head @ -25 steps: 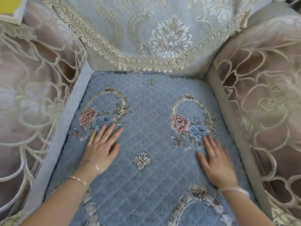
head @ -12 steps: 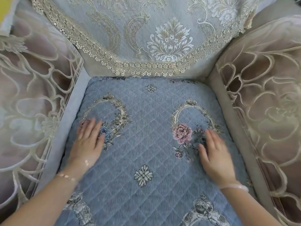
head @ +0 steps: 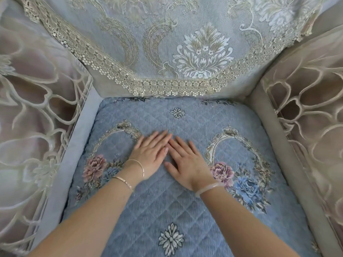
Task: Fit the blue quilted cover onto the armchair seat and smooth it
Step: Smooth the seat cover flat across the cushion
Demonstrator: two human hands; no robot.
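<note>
The blue quilted cover [head: 163, 206] lies spread over the armchair seat, with oval floral wreaths on its left and right and small white flowers along the middle. My left hand [head: 151, 154] rests flat on the cover at the seat's centre, fingers extended toward the backrest. Just to its right my right hand [head: 185, 162] also lies flat, palm down, its fingertips touching those of the left. Neither hand holds anything. The cover's back edge reaches the foot of the backrest.
A blue damask backrest cover [head: 185, 43] with a lace border hangs behind the seat. Sheer embroidered throws drape the left armrest [head: 37, 117] and the right armrest [head: 306, 117]. Pale inner walls of the arms [head: 78, 141] flank the seat closely.
Both hands slid inward from the wreaths at the sides to meet at the seat's centre, further toward the backrest. The view has tilted closer to the seat.
</note>
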